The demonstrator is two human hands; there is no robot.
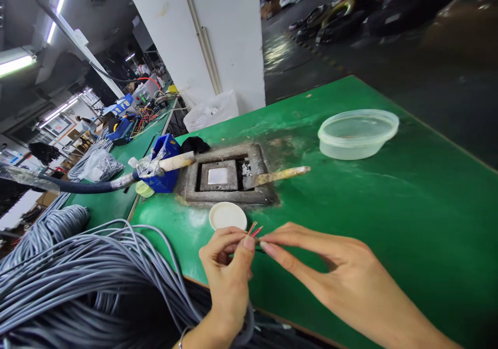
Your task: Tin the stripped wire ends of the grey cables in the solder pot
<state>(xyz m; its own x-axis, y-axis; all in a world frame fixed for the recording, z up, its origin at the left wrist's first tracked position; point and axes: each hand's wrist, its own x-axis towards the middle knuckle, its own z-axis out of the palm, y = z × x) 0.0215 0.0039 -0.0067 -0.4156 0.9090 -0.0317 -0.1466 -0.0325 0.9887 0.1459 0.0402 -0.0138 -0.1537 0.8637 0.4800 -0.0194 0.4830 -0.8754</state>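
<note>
Between thumb and fingers, my left hand [229, 271] pinches the end of a grey cable, from which a few thin red and orange wires [254, 231] stick up. My right hand [334, 266] comes in from the right, its thumb and forefinger closed at the wire ends. Just beyond the fingertips lies a round white shallow dish [227, 216]. Further off, a solder pot [218, 176] with a shiny square of metal sits in a sooty frame. A scraper [280, 176] with a worn handle rests across the frame's right side.
A large bundle of grey cables [78, 266] fills the lower left. Left of the pot, a blue bin [163, 165] stands beneath a hose nozzle [177, 161]. An oval plastic tub [358, 134] stands on the green table [420, 224]. A white pillar [229, 38] rises behind.
</note>
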